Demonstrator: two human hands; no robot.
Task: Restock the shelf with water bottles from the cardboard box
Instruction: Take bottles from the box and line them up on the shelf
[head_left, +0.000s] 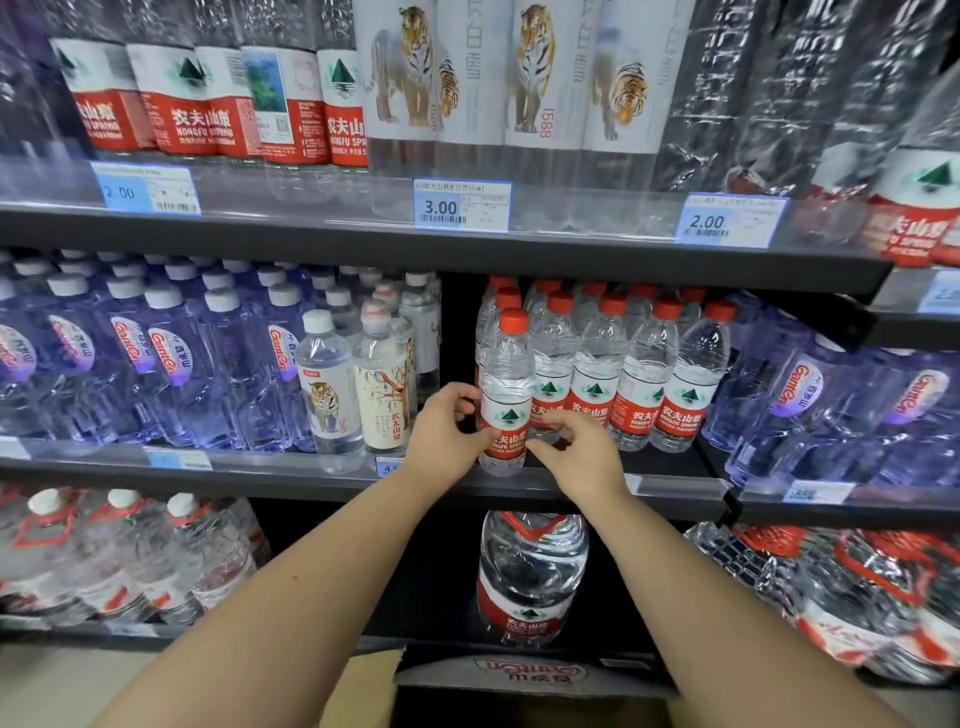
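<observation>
A clear water bottle (506, 395) with a red cap and red label stands upright at the front edge of the middle shelf (311, 475). My left hand (447, 431) wraps its left side and my right hand (576, 452) pinches its lower right side. Right of it stand rows of matching red-capped bottles (644, 384). A dark gap (457, 332) lies left of the held bottle. The cardboard box (530, 680) shows at the bottom, between my forearms, with its inside dark.
Tiger-label bottles (332, 395) and purple-tinted bottles (156, 358) fill the middle shelf to the left, more purple ones (831, 395) to the right. The upper shelf (467, 244) carries price tags. Large jugs (530, 577) stand on the bottom shelf.
</observation>
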